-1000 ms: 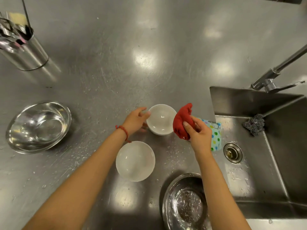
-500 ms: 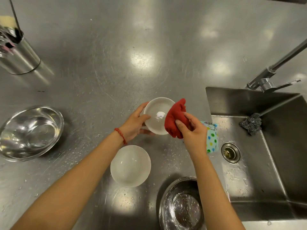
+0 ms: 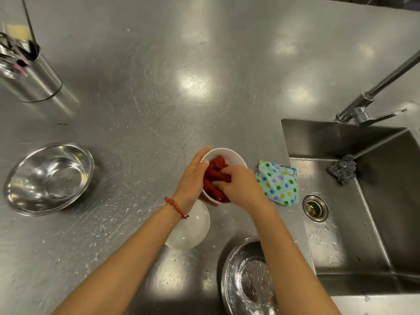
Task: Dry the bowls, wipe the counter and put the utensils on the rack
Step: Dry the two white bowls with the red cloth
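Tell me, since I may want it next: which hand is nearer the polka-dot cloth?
Right. The right hand, pressing the red cloth into the white bowl, sits just beside the polka-dot cloth; the left hand holds the bowl's far side.

Left forearm hides part of the lower white bowl; the steel bowl and utensil holder are cut by frame edges.
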`<action>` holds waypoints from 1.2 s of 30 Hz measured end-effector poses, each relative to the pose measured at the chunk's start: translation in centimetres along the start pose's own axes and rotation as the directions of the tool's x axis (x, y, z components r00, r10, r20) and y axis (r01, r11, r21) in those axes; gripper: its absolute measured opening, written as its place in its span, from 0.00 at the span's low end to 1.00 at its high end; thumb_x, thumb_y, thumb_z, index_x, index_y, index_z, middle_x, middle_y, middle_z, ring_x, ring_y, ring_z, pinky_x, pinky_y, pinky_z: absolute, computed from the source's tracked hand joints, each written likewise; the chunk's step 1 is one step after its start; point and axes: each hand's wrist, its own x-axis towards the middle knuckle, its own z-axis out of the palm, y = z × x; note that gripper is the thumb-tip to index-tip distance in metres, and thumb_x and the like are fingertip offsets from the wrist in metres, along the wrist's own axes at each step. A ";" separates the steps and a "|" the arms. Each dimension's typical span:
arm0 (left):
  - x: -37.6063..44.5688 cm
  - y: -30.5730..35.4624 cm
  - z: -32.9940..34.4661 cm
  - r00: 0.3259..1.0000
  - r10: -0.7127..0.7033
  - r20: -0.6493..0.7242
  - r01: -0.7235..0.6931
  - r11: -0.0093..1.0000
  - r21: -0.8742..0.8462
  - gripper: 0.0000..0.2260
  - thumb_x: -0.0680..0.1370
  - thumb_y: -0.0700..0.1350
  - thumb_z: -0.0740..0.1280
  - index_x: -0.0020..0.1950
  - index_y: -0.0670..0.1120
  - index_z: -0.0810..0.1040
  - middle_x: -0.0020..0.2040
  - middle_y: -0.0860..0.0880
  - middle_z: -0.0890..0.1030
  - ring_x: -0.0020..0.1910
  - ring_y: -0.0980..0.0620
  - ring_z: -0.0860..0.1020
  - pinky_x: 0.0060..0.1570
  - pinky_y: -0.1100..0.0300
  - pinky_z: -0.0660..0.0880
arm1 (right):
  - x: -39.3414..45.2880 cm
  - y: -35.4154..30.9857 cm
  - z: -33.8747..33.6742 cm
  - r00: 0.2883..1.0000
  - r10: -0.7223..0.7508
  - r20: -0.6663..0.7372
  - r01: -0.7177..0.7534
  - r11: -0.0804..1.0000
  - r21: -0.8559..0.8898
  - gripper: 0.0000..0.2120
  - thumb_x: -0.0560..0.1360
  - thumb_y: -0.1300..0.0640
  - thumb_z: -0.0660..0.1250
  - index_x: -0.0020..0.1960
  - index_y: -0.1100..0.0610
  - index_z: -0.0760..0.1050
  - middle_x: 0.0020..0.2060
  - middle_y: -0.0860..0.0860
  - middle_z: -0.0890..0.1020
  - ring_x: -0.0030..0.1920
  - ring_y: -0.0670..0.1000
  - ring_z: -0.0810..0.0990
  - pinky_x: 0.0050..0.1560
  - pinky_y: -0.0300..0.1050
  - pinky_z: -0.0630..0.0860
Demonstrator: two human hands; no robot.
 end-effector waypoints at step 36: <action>-1.7 -0.3 2.5 0.992 -0.115 -0.055 0.112 0.993 -0.047 0.10 0.77 0.59 0.54 0.55 0.65 0.71 0.55 0.53 0.74 0.50 0.47 0.77 0.26 0.51 0.79 | -3.4 3.7 -1.9 0.893 0.064 -0.445 0.180 0.857 0.484 0.11 0.74 0.62 0.66 0.55 0.51 0.77 0.42 0.45 0.79 0.44 0.39 0.77 0.41 0.25 0.73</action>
